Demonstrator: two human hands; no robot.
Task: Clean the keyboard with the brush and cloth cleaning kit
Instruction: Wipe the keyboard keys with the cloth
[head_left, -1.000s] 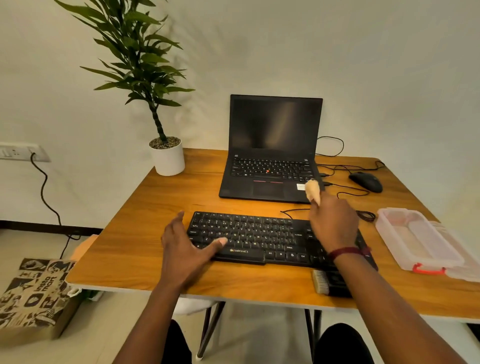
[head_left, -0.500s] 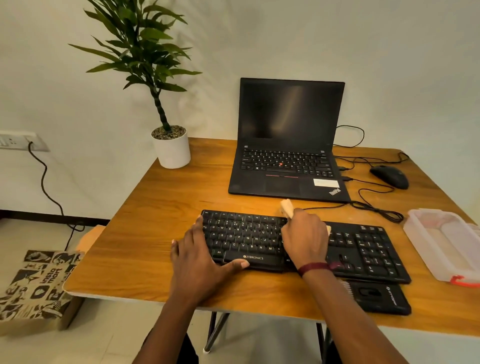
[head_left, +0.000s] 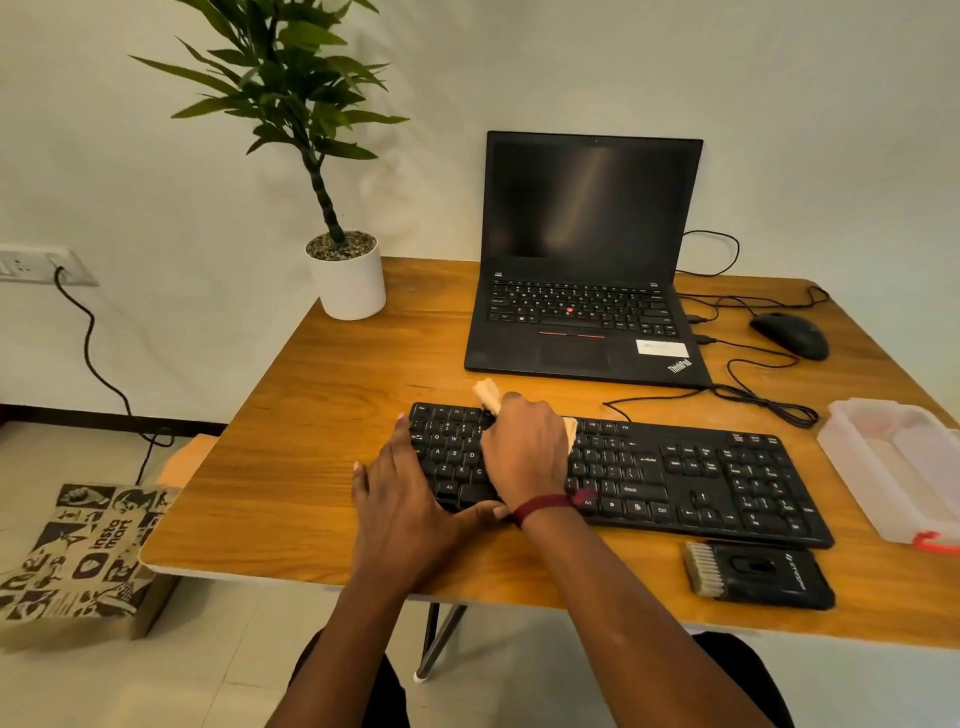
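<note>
A black keyboard lies across the front of the wooden desk. My right hand grips a beige cloth and presses it onto the keys left of the middle. The cloth sticks out past my knuckles at both sides. My left hand rests flat on the keyboard's left end, fingers straight along the edge and thumb along its front. A black brush with pale bristles lies on the desk in front of the keyboard's right end.
An open black laptop stands behind the keyboard. A potted plant is at the back left, a black mouse with cables at the back right. A clear plastic box sits at the right edge.
My right hand has swept the cloth leftward along the keyboard, from its right part to left of the middle. My left hand has settled flat on the left end. The view has shifted left.
</note>
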